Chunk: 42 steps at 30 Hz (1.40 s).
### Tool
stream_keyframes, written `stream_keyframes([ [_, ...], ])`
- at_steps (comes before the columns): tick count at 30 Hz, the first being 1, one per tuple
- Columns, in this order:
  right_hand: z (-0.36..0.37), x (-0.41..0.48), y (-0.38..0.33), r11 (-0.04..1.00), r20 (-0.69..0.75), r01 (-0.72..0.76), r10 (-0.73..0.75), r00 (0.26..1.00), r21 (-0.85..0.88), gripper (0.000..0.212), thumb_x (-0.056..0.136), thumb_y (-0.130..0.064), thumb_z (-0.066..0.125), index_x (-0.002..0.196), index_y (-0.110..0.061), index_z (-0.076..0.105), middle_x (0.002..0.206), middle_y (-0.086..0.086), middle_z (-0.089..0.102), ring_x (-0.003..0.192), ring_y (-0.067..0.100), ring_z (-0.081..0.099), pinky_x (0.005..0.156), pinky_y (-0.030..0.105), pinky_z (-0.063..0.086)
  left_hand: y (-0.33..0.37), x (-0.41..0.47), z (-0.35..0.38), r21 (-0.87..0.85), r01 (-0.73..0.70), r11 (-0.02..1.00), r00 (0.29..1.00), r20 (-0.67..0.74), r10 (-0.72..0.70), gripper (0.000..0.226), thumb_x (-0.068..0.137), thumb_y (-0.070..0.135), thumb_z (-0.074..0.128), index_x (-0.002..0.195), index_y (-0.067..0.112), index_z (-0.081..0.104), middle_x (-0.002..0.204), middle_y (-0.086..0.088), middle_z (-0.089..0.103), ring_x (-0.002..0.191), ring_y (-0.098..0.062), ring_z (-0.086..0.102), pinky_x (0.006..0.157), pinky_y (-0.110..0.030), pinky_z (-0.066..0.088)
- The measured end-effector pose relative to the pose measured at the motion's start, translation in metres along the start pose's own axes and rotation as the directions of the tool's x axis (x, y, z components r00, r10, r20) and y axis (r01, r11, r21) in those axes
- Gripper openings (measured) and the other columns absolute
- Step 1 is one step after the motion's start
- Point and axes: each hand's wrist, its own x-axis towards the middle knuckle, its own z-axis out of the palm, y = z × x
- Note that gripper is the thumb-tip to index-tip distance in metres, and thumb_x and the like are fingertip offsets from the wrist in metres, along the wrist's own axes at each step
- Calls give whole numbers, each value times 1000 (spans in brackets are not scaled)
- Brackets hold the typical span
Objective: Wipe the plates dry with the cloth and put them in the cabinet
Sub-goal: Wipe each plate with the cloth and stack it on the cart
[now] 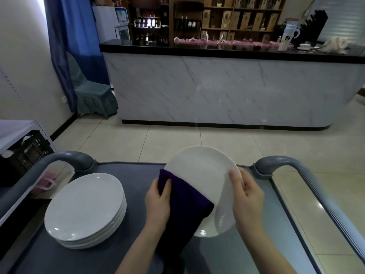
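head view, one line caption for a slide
Left hand holds a purple cloth against a white plate; right hand grips its rim.

your left hand point(158, 200) grips the cloth point(185, 206), thumb laid over it. your right hand point(247, 198) pinches the plate point(199, 167) at its rim, thumb on its face. both bare forearms reach forward.

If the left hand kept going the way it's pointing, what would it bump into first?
Probably the white plate. The left hand holds the purple cloth against it and points forward at its left edge. Depth is hard to judge.
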Motion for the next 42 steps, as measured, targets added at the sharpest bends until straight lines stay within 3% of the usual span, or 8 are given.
stream_keyframes([
  [10,4,20,-11,938,523,266,-116,844,-221,27,97,-22,62,97,-49,68,95,-32,71,91,-9,66,76,9,47,44,33,-21,207,-392,896,845,467,261,28,87,18,69,90,46,67,86,18,71,80,1,65,69,-10,46],
  [16,12,14,1,998,160,56,-53,986,-18,25,100,-23,59,90,-40,75,83,-16,73,75,-1,64,64,13,49,23,28,-24,67,-140,988,978,165,128,23,94,21,63,87,42,69,86,12,74,79,-3,68,65,-16,51],
  [19,25,6,6,996,-62,-59,63,996,66,25,102,-26,54,90,-40,71,84,-15,71,75,1,64,66,20,51,5,14,-14,-47,78,996,996,48,-76,13,97,26,59,90,23,69,87,-1,74,84,-18,68,75,-37,54],
  [22,16,10,13,996,113,-48,56,992,-80,16,100,-27,54,95,-40,63,87,-18,70,77,7,65,65,26,49,2,9,-18,-74,128,989,992,7,-128,14,98,25,59,93,17,69,89,-4,74,89,-26,68,80,-44,55],
  [26,-9,37,10,985,427,-23,96,899,-173,10,93,-36,65,98,-43,60,86,-4,75,75,18,69,65,35,54,15,17,-35,70,-77,995,991,119,68,14,96,20,60,92,30,69,89,6,74,84,-13,70,73,-27,56],
  [31,6,46,4,924,694,190,103,713,-332,13,97,-40,61,86,-43,68,80,-20,70,70,-3,62,61,14,46,32,26,-28,254,-318,913,881,436,185,32,90,14,68,84,45,67,84,16,71,76,3,64,68,-10,47],
  [38,13,25,19,982,374,50,22,927,-182,28,97,-32,62,71,-35,70,65,-15,64,59,-3,53,56,11,39,21,25,-25,179,-210,961,967,181,177,17,93,21,65,88,36,68,82,13,72,75,-3,66,67,-17,49],
  [42,22,7,32,987,60,-161,161,985,-3,42,98,-32,60,61,-14,52,58,1,42,54,9,39,54,26,33,5,15,-24,69,24,997,1000,3,-24,10,96,28,60,90,26,68,85,6,73,87,-21,69,80,-42,55],
])
